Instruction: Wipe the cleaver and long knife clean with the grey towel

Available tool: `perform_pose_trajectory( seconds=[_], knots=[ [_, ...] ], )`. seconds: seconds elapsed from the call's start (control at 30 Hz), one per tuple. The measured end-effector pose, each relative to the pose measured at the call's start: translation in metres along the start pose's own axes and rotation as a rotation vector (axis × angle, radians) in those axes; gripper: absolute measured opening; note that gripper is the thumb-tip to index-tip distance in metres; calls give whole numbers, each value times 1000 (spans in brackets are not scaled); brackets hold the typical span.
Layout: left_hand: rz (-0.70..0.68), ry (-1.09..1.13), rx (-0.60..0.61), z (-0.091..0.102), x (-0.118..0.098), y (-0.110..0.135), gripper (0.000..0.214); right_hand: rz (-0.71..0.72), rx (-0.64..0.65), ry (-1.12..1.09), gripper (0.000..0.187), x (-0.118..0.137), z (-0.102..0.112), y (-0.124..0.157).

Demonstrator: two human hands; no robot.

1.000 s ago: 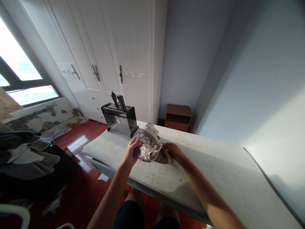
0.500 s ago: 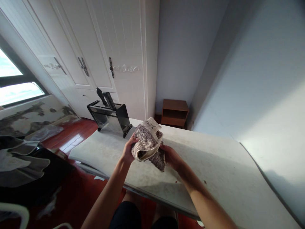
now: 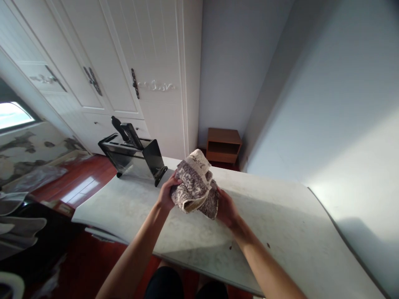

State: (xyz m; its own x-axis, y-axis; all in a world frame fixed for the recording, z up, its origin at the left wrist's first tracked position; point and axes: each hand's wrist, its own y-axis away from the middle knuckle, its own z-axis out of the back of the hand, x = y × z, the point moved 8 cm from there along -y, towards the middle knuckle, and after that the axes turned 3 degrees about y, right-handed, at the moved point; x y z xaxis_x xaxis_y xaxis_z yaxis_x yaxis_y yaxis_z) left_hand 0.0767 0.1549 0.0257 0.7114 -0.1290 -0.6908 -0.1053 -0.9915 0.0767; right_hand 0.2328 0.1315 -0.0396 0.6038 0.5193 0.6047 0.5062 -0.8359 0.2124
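A patterned grey-and-cream cloth (image 3: 195, 187) is bunched up and held just above the white tabletop (image 3: 280, 232). My left hand (image 3: 166, 193) grips its left side with curled fingers. On the cloth's right side, my right hand (image 3: 226, 207) is closed round the lower edge. Both forearms reach in from the bottom of the view.
A black knife block (image 3: 134, 155) with dark handles sticking out stands at the table's far left corner. White wardrobe doors (image 3: 124, 62) fill the back. A small brown wooden cabinet (image 3: 223, 145) sits on the floor by the wall. Dark clutter (image 3: 18, 232) lies at left.
Both hands lifted the cloth off the tabletop and gathered it into a tighter bundle. The camera view has swung to the right.
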Motion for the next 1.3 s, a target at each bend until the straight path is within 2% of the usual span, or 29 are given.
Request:
perform_pose_trajectory(
  seconds=[0.2, 0.33, 0.43, 0.53, 0.7, 0.8, 0.9, 1.0, 1.17, 1.23, 1.3],
  knots=[
    [65, 68, 64, -22, 9, 12, 62, -151, 62, 55, 53, -15, 3, 6],
    [91, 88, 89, -25, 21, 20, 61, -155, 75, 6, 49, -24, 6, 6],
    [61, 38, 37, -17, 21, 21, 51, -54, 10, 6, 44, -17, 11, 4],
    [-14, -93, -70, -4, 15, 22, 37, 45, -60, 14, 42, -5, 16, 6],
    [-156, -326, -283, 19, -1, 30, 30, 57, -214, 8, 37, 0, 25, 11],
    [-215, -490, -317, 27, -9, 34, 30, 71, -318, 45, 39, 0, 31, 12],
    [-271, -639, -316, 31, -9, 36, 29, 161, -315, 138, 44, 5, 26, 13],
    [-377, -734, -335, 32, 0, 39, 26, 244, -267, 267, 49, 12, 17, 15],
    [-466, -730, -373, 27, 33, 46, 39, 207, -230, 393, 51, 14, 12, 14],
    [-471, -808, -311, 18, 45, 48, 47, 189, -198, 399, 51, 14, 9, 14],
    [-466, -916, -193, 6, 55, 51, 60, 195, -188, 392, 50, 17, 7, 14]
  ],
)
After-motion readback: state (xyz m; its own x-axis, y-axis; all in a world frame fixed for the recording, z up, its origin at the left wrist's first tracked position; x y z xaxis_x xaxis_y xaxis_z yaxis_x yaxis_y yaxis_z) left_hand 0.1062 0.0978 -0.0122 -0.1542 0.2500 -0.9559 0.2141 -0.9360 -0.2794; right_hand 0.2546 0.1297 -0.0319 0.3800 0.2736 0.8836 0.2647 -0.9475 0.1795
